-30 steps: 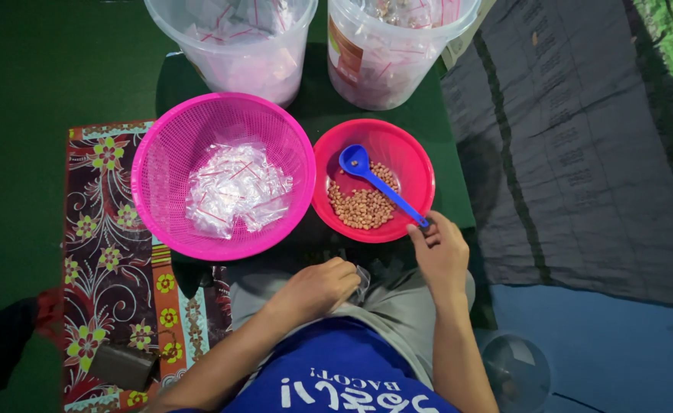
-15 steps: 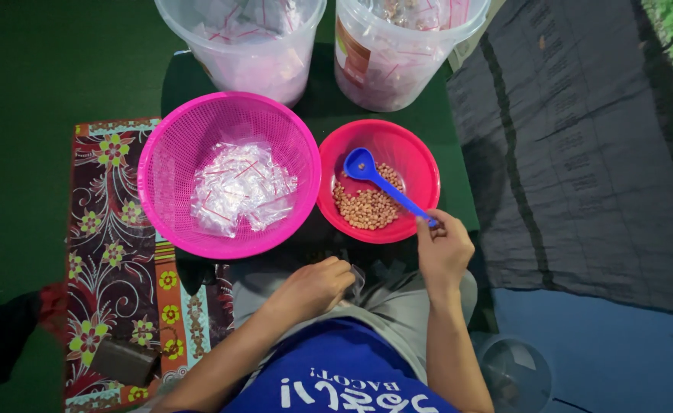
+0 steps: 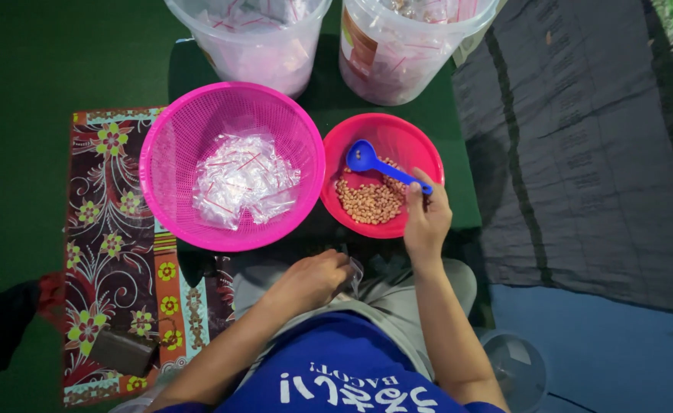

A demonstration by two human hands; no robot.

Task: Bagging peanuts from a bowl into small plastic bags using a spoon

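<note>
I count one blue spoon [image 3: 382, 166] gripped by right hand [image 3: 426, 222]; left hand [image 3: 313, 279] pinches one clear bag [image 3: 354, 269]; two buckets [image 3: 254, 38].

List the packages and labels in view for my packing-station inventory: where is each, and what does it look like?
Small clear plastic bags: piled in the pink basket, crinkled, with thin red strips.
Left clear bucket: top centre, round, holding more clear bags with red strips.
Right clear bucket: top, right of it, also filled with bags.
Label: on the right clear bucket's wall, rectangular, orange and white.
Clear bag: at the left hand, on the lap.
</note>
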